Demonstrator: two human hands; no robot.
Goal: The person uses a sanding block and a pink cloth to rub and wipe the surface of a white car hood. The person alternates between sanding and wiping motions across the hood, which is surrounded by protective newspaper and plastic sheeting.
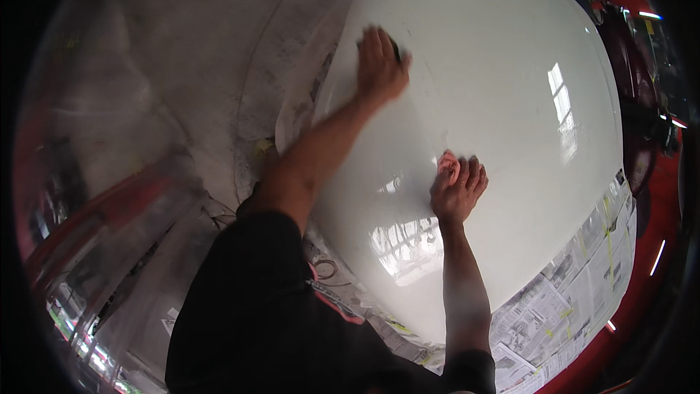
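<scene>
A large, glossy white car hood spreads out before me, and its surface looks wet. Near its left side, my left hand presses down, fingers together, over a thin dark pad; only the pad's edge shows beside the fingers, so its kind is unclear. Closer to me, around the middle of the hood, my right hand lies on the surface with its fingers bent. A crumpled pink cloth is gripped on the thumb side of that hand, touching the hood.
Newspaper sheets held with yellow tape cover the car beyond the hood's near right edge. A grey concrete floor lies to the left. Dark red car parts stand at the right, and plastic-covered red bodywork at the left.
</scene>
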